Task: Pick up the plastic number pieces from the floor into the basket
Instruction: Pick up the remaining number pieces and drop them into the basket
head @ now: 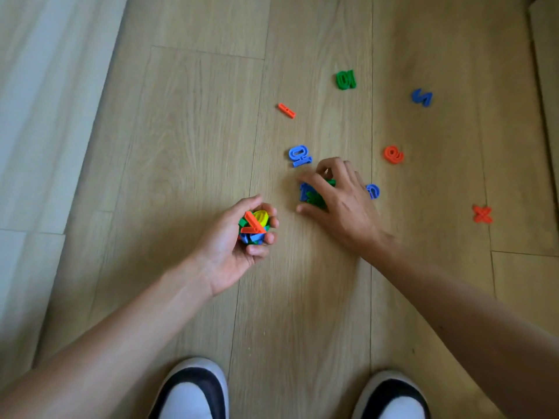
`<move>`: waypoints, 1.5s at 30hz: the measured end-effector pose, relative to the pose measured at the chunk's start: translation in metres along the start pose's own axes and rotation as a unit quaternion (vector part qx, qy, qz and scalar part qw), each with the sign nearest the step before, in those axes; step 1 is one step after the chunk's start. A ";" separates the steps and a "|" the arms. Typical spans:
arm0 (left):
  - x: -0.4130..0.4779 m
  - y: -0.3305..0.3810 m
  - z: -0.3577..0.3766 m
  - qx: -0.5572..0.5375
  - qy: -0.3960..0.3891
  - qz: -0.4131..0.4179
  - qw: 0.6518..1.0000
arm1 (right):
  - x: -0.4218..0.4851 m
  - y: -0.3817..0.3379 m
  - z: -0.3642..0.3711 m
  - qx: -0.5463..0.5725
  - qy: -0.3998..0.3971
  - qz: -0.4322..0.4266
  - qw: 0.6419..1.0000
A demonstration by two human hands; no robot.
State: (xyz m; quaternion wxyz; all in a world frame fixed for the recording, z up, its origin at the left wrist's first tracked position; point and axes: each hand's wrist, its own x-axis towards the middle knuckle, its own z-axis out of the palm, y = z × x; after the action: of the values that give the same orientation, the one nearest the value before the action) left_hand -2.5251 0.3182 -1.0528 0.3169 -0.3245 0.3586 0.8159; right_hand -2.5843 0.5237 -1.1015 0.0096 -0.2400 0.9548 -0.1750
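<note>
My left hand is cupped palm-up around a bunch of plastic pieces, red, yellow, green and blue. My right hand reaches down to the floor, its fingers curled over a blue piece and a green piece. Loose on the wooden floor lie a blue 10, a red bar, a green 10, a blue 5, a red 9, a blue piece half hidden by my right hand, and a red X. No basket is in view.
My two feet in white socks and black slippers stand at the bottom edge. A white wall or panel runs along the left. A pale piece of furniture borders the top right.
</note>
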 end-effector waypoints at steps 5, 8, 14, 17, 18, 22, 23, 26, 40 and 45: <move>-0.003 0.000 0.001 0.005 0.005 0.002 1.000 | 0.007 0.005 0.001 -0.018 0.030 -0.067 0.997; -0.002 0.000 0.004 0.007 0.004 0.001 1.000 | 0.008 0.011 0.003 -0.037 0.042 -0.092 0.994; 0.001 0.000 0.015 0.024 0.002 -0.007 1.000 | 0.014 0.018 0.000 -0.088 0.065 -0.132 0.985; 0.002 0.001 0.016 0.032 0.003 -0.007 0.999 | 0.012 0.018 0.001 -0.137 0.073 -0.129 0.979; 0.002 0.001 0.016 0.033 0.004 -0.008 0.999 | 0.013 0.018 0.002 -0.136 0.074 -0.128 0.980; 0.000 0.001 0.016 0.036 0.009 -0.011 0.999 | 0.015 0.018 0.000 -0.094 0.066 -0.129 0.985; 0.000 0.001 0.016 0.038 0.010 -0.011 0.999 | 0.016 0.018 0.000 -0.078 0.068 -0.129 0.986; 0.000 0.003 0.021 0.052 0.015 -0.014 0.998 | 0.015 0.019 0.000 -0.042 0.071 -0.121 0.989; 0.006 -0.023 0.138 0.324 -0.083 -0.093 0.938 | -0.117 0.000 -0.130 0.697 0.173 0.386 0.580; -0.010 -0.081 0.220 0.501 -0.186 -0.109 0.838 | -0.237 -0.013 -0.166 0.673 0.340 0.443 0.485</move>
State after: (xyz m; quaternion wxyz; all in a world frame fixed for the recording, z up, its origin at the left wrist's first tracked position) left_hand -2.5248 0.5338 -0.9589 0.5836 -0.0005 0.6150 0.5302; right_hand -2.3857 0.6773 -0.9565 -0.0812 0.3725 0.4548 -0.8049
